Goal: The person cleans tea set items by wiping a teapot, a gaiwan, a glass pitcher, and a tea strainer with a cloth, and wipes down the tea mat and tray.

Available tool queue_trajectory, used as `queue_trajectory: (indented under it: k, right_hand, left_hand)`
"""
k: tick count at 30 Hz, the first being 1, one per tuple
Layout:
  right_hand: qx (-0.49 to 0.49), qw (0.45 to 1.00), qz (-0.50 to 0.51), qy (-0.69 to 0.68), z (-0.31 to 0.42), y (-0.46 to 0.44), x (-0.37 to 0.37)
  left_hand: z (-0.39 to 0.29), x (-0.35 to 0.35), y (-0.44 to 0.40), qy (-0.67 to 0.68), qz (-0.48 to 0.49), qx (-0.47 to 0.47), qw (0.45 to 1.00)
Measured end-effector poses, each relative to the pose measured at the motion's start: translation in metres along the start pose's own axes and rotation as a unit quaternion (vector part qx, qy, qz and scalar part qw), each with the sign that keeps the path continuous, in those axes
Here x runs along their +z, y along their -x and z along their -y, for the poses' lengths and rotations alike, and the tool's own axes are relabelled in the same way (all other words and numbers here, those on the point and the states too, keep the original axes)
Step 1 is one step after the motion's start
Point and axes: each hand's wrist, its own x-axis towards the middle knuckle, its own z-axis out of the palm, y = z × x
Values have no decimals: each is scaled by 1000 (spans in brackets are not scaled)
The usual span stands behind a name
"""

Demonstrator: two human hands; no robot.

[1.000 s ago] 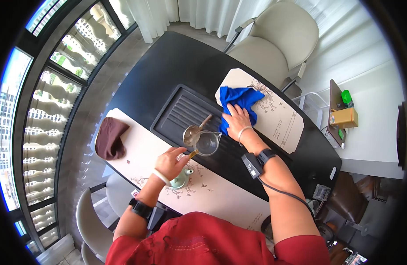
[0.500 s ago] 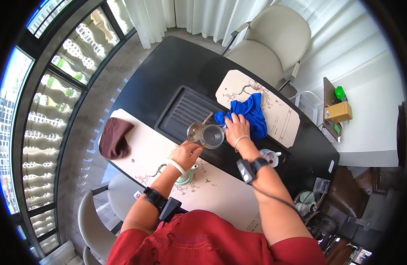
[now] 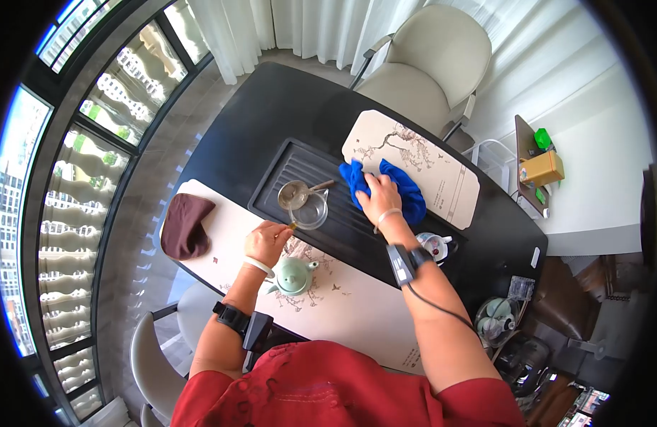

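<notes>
My left hand (image 3: 268, 240) is closed on the handle of a clear glass pitcher (image 3: 310, 212), over the near edge of the ribbed black tray (image 3: 282, 167). A round strainer (image 3: 293, 194) with a brown handle overlaps the pitcher's far left rim. My right hand (image 3: 379, 198) grips a crumpled blue cloth (image 3: 407, 192), which lies partly on the far patterned mat (image 3: 453, 186) and partly over the tray. Just below my left hand, a pale green teapot (image 3: 293, 276) stands on the near mat (image 3: 357, 313).
A folded brown cloth (image 3: 187, 226) lies at the near mat's left end. Beside my right forearm is a white patterned lidded cup or pot (image 3: 434, 245). Glassware (image 3: 496, 317) and a dark kettle (image 3: 520, 359) stand lower right. A beige chair (image 3: 428, 64) is beyond the table.
The pitcher and strainer have moved left, away from my right hand. The blue cloth has shifted and bunched up under my right hand. The teapot has come into fuller view.
</notes>
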Motion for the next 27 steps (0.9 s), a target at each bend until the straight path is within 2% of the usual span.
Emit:
queue_trajectory:
  k: [2, 3, 6, 10, 11, 13, 14, 16, 18, 19, 20, 22, 23, 27]
  right_hand:
    - [4, 994, 77, 71, 7, -6, 11]
    - [-7, 995, 70, 71, 14, 6, 19]
    - [-43, 994, 97, 15, 19, 52, 26]
    - [-19, 983, 183, -16, 18, 123, 2]
    - [-23, 983, 183, -13, 15, 131, 1]
    - [-30, 980, 183, -69, 8, 139, 1]
    - [-29, 983, 166, -73, 7, 124, 1]
    - [-47, 995, 57, -70, 7, 77, 4]
    - [-24, 999, -18, -38, 3, 25, 13]
    - [-25, 999, -20, -4, 2, 5, 17]
    - [-26, 999, 33, 15, 4, -5, 19]
    - [-28, 993, 94, 60, 11, 0, 19]
    - [-23, 991, 119, 65, 7, 6, 16]
    - [23, 974, 196, 111, -28, 22, -13]
  left_hand:
    - [0, -2, 1, -3, -20, -11, 1000]
    - [-3, -4, 2, 2, -13, -35, 999]
    - [-3, -2, 3, -14, -11, -55, 998]
    - [-4, -6, 4, -15, 14, -47, 999]
    - [-11, -13, 4, 3, 46, -74, 996]
    - [-6, -15, 11, 18, 26, -80, 996]
    - [-1, -16, 15, 28, 11, -86, 996]
    - [9, -23, 24, 36, 44, -123, 991]
    - [28, -24, 36, -49, 37, -108, 992]
    - [34, -29, 39, -69, 76, -110, 989]
    - [38, -30, 43, -70, 76, -114, 988]
    - [49, -28, 51, -195, 95, -98, 971]
    - [57, -28, 51, -181, 142, -119, 966]
    - [47, -36, 52, -186, 192, -151, 952]
